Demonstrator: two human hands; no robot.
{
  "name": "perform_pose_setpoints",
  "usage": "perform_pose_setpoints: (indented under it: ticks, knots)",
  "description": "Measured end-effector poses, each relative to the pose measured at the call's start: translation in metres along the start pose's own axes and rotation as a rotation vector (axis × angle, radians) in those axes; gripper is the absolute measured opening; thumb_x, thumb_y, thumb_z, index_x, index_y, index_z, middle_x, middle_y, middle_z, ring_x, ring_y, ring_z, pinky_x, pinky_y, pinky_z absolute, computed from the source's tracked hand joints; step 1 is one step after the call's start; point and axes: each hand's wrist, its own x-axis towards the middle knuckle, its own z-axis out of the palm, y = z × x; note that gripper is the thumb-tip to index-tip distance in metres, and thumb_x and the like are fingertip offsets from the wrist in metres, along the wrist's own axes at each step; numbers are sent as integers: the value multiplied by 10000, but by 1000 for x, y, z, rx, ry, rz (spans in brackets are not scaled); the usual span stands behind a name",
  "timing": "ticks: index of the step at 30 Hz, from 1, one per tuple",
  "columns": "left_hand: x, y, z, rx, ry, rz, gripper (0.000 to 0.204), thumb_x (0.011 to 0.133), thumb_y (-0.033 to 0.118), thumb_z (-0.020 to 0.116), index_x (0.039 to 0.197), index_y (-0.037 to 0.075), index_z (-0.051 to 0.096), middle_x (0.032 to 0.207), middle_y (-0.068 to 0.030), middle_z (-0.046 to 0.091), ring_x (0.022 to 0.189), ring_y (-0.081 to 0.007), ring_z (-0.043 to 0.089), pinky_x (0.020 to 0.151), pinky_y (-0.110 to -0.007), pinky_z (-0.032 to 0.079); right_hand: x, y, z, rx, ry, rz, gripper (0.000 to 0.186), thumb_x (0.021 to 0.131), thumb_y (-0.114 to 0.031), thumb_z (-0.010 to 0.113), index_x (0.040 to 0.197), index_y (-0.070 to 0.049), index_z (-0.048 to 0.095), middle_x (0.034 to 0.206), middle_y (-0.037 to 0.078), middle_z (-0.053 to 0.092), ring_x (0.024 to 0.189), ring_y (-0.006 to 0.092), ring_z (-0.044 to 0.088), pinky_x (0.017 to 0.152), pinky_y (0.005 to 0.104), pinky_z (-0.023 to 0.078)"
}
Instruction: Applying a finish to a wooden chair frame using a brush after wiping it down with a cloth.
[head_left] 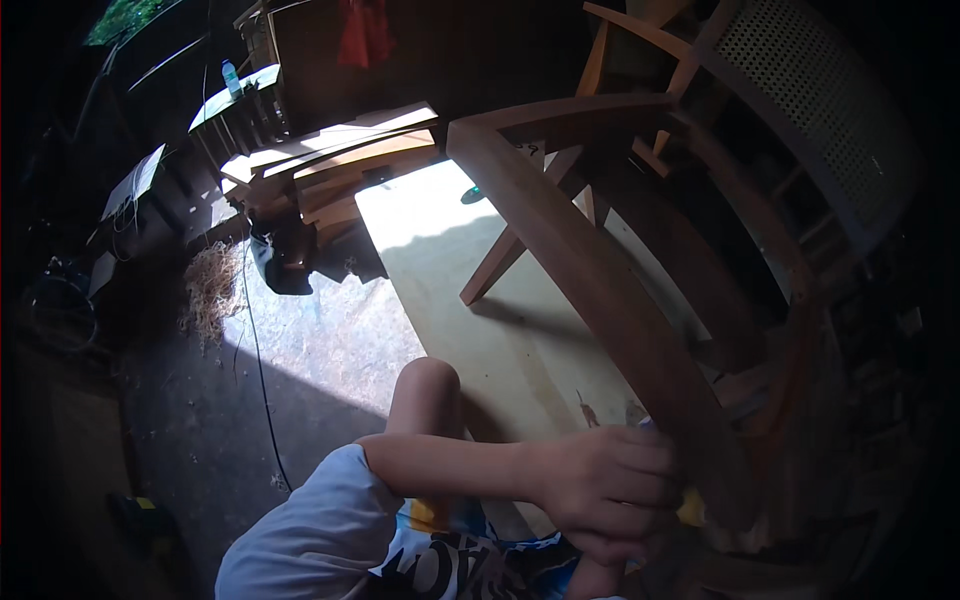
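My left hand point(610, 482) reaches in from the lower left, its fingers curled closed beside the near end of a curved brown wooden chair frame point(590, 260). What the fingers hold is hidden behind them. A small yellow bit point(691, 508) shows just past the knuckles, too dim to name. The frame rises away from me, with a slanting leg point(495, 265) over a pale board point(470, 350). I cannot make out my right hand; the lower right is very dark. Bare skin shows under my left hand, but I cannot tell what part it is.
A chair with a woven cane panel point(800, 95) stands at the upper right. Planks point(365, 150) are stacked beyond the board. Wood shavings point(212, 285) and a dark cable point(262, 385) lie on the floor at left. A bottle point(231, 78) stands on a far stool.
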Motion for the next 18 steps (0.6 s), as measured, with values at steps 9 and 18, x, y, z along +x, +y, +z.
perform_pose_setpoints:
  ticks: [9,18]
  knots:
    - [-248,-127,-269,1064,125,-1400,306,862,240,665,1065,11,673,903,-190,724,858,-331,720,802,-416,565,11,-11,3,-52,111,-32,908,868,-283,757,1440,180,226,1460,341,393,1359,406,453,1150,441,356]
    - [-253,-277,-340,968,-254,-1708,601,906,320,661,1446,146,463,1446,-158,490,1343,-349,464,1058,-510,421,18,33,-5,159,55,-78,691,923,-210,694,1413,146,360,1434,298,470,1321,371,506,1109,426,405]
